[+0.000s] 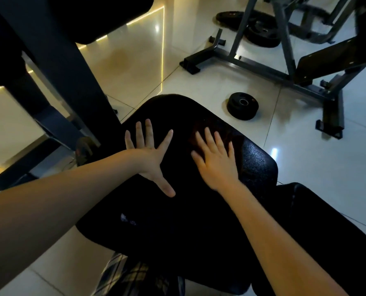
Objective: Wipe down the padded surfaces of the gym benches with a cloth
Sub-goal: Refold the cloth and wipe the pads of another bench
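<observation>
Black padded bench [177, 221] lies under both hands: left hand [150, 155] and right hand [216, 165] rest flat, fingers spread, side by side near its far end.

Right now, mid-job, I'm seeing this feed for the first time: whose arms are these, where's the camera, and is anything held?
There is no machine here: these are a person's two bare arms, seen from one wide camera worn on their head, looking forward and down. The left hand and the right hand both lie flat, fingers straight, on a black padded bench seat. Neither grips anything. A dim reddish patch under the right hand could be a cloth or a reflection; I cannot tell. On the tiled floor beyond lies a small weight plate, and behind it stands another bench's metal frame.
</observation>
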Demonstrator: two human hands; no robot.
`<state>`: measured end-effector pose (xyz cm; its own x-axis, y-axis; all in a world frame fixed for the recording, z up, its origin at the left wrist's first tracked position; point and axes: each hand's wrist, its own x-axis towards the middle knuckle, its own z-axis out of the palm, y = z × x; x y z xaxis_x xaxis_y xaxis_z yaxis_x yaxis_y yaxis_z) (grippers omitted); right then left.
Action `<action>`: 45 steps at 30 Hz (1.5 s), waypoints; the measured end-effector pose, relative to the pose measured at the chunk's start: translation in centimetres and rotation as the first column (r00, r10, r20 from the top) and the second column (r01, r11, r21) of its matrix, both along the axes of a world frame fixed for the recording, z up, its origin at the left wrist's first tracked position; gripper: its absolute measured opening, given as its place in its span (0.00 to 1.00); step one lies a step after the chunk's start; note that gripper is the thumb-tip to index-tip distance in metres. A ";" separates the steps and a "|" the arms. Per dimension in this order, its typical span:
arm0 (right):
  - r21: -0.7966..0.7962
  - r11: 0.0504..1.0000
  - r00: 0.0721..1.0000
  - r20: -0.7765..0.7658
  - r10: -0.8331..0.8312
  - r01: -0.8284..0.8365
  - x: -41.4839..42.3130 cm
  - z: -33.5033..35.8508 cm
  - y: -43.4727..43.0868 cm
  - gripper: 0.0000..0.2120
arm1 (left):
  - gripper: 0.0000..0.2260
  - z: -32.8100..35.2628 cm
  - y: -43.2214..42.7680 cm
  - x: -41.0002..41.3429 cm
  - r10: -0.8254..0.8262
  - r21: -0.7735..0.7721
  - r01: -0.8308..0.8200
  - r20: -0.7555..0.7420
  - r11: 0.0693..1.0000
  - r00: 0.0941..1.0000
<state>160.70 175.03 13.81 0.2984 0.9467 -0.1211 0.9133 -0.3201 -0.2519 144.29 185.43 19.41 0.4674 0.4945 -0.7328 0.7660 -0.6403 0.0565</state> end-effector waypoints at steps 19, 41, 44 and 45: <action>0.017 0.998 0.998 -0.007 -0.063 0.063 4.4 -0.8 2.3 0.26 | 0.68 0.4 0.2 0.4 -0.002 -0.031 0.001 -0.024 1.000 1.000; 0.041 0.990 0.991 0.010 -0.132 0.132 5.1 -1.5 -5.5 0.26 | 0.71 1.3 -0.4 0.3 -0.003 -0.100 0.003 -0.009 0.995 1.000; 0.008 0.978 0.978 -0.037 -0.207 0.207 7.5 -1.0 -2.0 0.26 | 0.71 1.5 -0.6 0.6 0.000 -0.077 -0.002 -0.027 0.997 1.000; 0.001 0.976 0.975 -0.041 -0.217 0.217 7.6 -1.0 -1.6 0.26 | 0.71 1.6 -0.7 0.6 0.001 -0.074 -0.003 -0.030 0.997 1.000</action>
<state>168.32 173.42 12.79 0.4918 0.8606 -0.1322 0.8110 -0.5081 -0.2899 144.92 184.76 21.05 0.4439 0.4394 -0.7809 0.7694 -0.6336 0.0809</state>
